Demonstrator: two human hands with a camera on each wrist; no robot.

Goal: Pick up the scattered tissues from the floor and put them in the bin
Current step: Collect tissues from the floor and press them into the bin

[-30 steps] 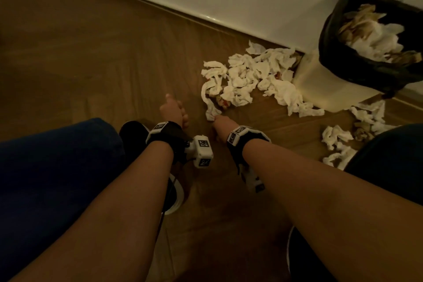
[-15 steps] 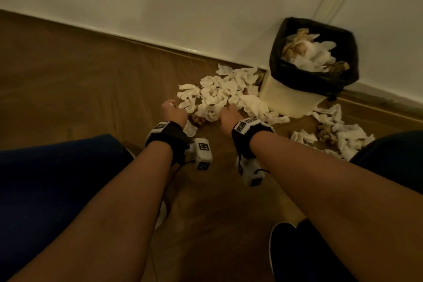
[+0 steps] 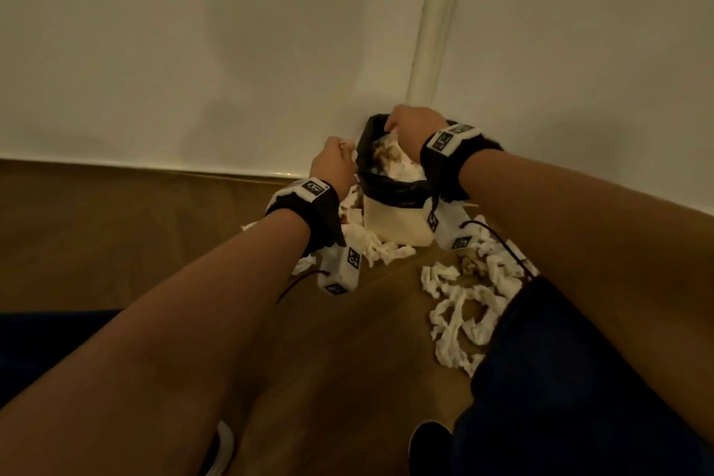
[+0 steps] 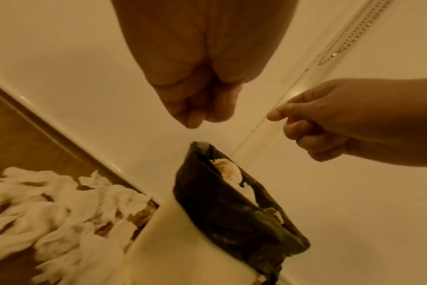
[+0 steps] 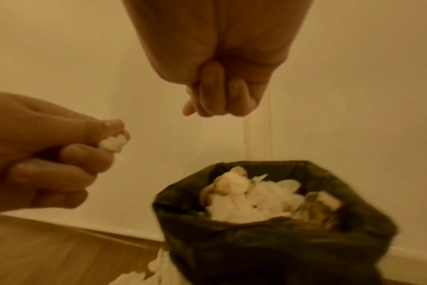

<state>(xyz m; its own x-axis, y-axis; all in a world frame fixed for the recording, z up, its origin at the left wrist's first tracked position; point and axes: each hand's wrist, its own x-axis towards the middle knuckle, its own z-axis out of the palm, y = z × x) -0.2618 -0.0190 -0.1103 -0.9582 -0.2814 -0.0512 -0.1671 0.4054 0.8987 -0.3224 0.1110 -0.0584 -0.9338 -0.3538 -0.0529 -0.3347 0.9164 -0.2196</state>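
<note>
Tissues [image 3: 459, 305] litter the floor beside the bin [image 3: 390, 182]; both fists hover at its rim. Left hand [image 5: 61, 158] pinches a wad; right hand [image 5: 219, 96] is curled, contents unseen. Release only once squarely over the opening.

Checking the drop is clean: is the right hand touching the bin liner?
Apart. The right wrist view shows the right hand with bare wall between it and the bin liner below.

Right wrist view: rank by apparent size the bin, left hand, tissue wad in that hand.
1. bin
2. left hand, though it sits nearer the camera, so its look is inflated
3. tissue wad, clearly smallest
</note>
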